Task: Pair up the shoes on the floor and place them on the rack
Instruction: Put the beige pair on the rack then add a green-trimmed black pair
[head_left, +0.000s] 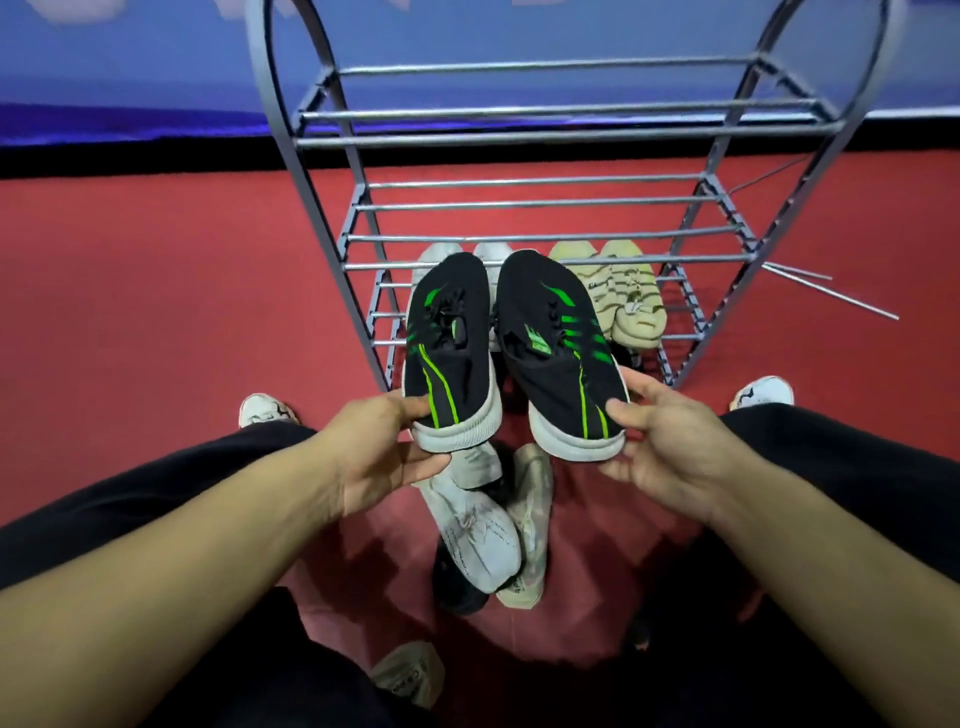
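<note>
I hold two black shoes with green stripes and white soles side by side, toes pointing at the grey metal rack (545, 236). My left hand (387, 452) grips the heel of the left black shoe (449, 353). My right hand (660, 441) grips the heel of the right black shoe (556, 348). Both shoes hang in the air in front of the rack's lowest shelf. On that shelf sit a cream pair (626, 293) at the right and a white pair (441, 254) at the left, mostly hidden behind the black shoes.
On the red floor below my hands lie a white shoe (480, 535), a pale worn shoe (535, 525) and a dark shoe (457, 587) underneath. Another pale shoe (410, 673) lies near my lap. My own feet in white shoes flank the rack. The upper shelves hold nothing.
</note>
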